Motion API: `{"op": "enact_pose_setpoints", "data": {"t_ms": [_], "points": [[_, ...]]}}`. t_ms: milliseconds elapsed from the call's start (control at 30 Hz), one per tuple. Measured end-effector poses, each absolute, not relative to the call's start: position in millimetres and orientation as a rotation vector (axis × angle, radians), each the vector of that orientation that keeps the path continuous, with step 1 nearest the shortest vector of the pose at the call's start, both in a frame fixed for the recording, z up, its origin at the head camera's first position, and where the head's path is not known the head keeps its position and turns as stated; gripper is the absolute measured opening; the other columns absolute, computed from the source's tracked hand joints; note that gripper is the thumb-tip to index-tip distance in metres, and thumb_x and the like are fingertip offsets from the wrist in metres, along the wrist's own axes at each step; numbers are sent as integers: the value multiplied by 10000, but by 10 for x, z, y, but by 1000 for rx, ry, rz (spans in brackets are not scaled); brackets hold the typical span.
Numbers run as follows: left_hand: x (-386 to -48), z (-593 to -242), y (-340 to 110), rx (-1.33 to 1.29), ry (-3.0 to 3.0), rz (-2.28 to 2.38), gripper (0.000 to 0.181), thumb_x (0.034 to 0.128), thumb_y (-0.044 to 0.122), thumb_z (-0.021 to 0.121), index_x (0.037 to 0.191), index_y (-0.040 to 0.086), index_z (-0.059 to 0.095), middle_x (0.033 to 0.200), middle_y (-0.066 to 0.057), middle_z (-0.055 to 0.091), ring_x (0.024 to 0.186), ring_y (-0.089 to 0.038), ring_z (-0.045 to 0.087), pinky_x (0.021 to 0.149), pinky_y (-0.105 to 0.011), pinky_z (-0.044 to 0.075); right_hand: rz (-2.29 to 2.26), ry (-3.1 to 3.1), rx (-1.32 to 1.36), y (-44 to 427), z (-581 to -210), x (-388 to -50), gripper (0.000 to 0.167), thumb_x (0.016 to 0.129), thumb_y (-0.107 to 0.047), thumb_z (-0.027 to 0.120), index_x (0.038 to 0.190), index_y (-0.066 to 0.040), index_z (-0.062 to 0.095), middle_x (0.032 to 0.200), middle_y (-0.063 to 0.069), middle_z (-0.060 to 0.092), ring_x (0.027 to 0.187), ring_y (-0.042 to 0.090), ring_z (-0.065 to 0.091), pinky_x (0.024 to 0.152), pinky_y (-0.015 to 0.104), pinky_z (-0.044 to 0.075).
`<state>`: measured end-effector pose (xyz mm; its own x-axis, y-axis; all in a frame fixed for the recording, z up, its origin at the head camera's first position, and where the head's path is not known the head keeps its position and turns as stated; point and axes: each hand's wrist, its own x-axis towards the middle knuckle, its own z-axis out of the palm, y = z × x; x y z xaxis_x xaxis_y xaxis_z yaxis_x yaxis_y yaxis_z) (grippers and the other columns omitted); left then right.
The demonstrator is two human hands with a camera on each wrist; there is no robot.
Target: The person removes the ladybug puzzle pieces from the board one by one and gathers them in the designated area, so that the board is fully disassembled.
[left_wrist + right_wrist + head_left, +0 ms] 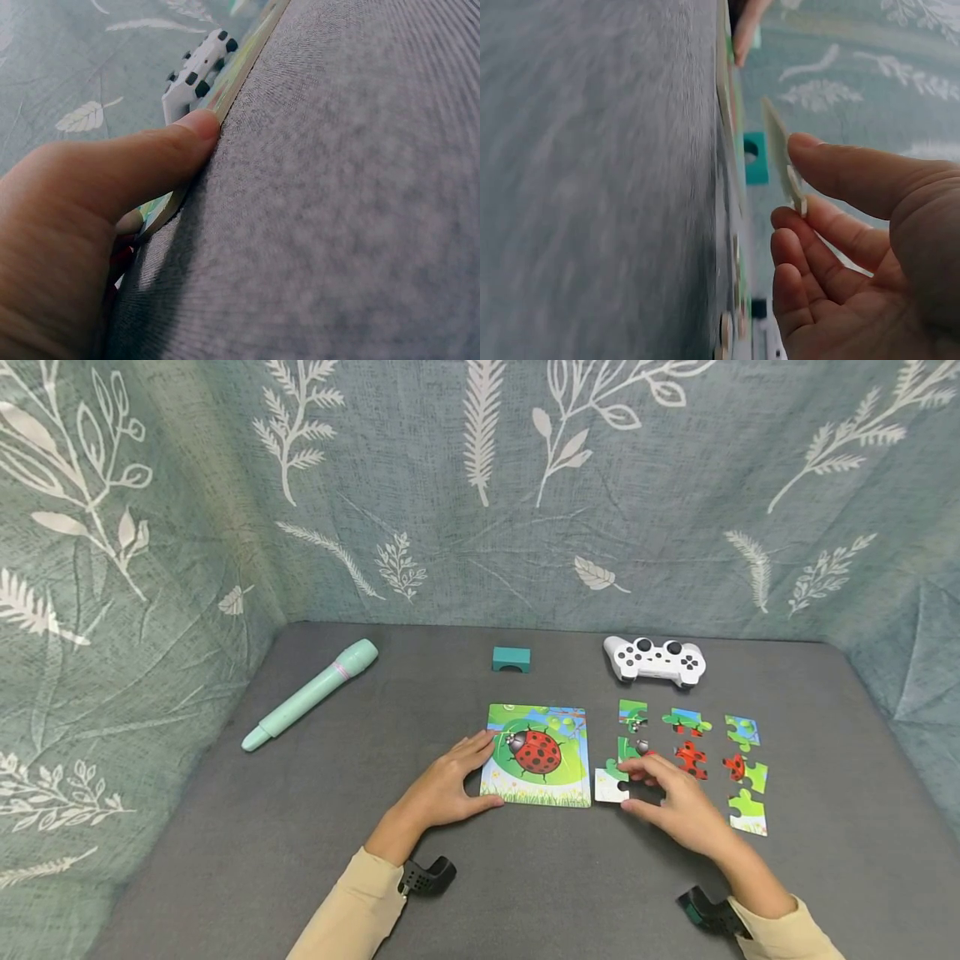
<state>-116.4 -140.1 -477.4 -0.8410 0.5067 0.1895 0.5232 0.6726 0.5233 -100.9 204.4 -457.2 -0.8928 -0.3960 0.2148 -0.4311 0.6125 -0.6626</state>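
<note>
A square ladybug puzzle board [573,777] lies flat on the table, printed with a red spotted ladybug on green. At its left side rests my left hand [446,785], fingers on the left edge. The thumb [169,154] presses against the board's near edge. Just right of the board, my right hand [678,806] pinches a green-and-white puzzle piece [611,787] between thumb and fingers. In the right wrist view this piece [780,142] is seen nearly edge-on, tilted and off the table. Several other ladybug puzzle pieces [748,817] lie in loose columns around and beyond that hand.
A white game controller [656,662] lies behind the pieces. A teal arch block [512,658] stands behind the board. To the left lies a mint-green marker-shaped stick [311,695]. Patterned cloth [450,560] hangs along the back of the grey table [337,793].
</note>
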Motion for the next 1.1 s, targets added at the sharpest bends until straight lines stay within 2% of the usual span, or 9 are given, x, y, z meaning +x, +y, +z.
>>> {"op": "enact_pose_setpoints", "data": {"t_ms": [167, 300, 700, 867, 967, 1100], "points": [[-1159, -4768, -1412, -876, -2860, -893, 825, 789, 420, 748, 1422, 7, 416, 1512, -101, 364, 1406, -274, 323, 1175, -426, 281, 1162, -2753, 700, 2165, -4600, -967, 386, 769, -124, 787, 1129, -104, 651, 1024, -15, 637, 902, 100, 577, 785, 190, 494], [-1159, -4772, -1427, -864, -2869, -892, 827, 786, 416, 751, 1424, 13, 413, 1516, -95, 358, 1408, -268, 319, 1179, -425, 275, 1135, -2749, 701, 2200, -4604, -959, 383, 759, -128, 795, 1115, -93, 658, 1027, -3, 638, 898, 80, 580, 780, 185, 502], [-1154, -4770, -1436, -854, -2883, -897, 831, 790, 425, 745, 1430, 18, 405, 1522, -91, 346, 1413, -264, 310, 1180, -425, 272, 920, -2798, 733, 2228, -4658, -969, 396, 738, -150, 809, 1106, -123, 663, 1077, -2, 609, 976, 187, 583, 791, 383, 507], [-1153, -4775, -1435, -858, -2884, -901, 829, 792, 420, 745, 1429, 12, 404, 1522, -95, 346, 1414, -268, 308, 1182, -426, 268, 899, -2808, 742, 2234, -4666, -966, 407, 740, -167, 812, 1115, -123, 659, 1088, 3, 596, 996, 207, 575, 795, 414, 504], [-1151, -4776, -1436, -863, -2876, -902, 823, 793, 413, 745, 1424, 5, 409, 1518, -104, 352, 1410, -279, 312, 1177, -437, 275, 906, -2795, 736, 2252, -4673, -982, 421, 730, -163, 817, 1117, -121, 656, 1090, -2, 595, 994, 170, 558, 806, 363, 491], [-1153, -4772, -1438, -860, -2889, -904, 829, 796, 423, 740, 1431, 14, 401, 1525, -96, 341, 1416, -271, 302, 1183, -431, 265, 928, -2771, 709, 2335, -4637, -1021, 434, 746, -164, 805, 1142, -100, 639, 1091, 1, 604, 959, 143, 560, 807, 239, 465]]}}
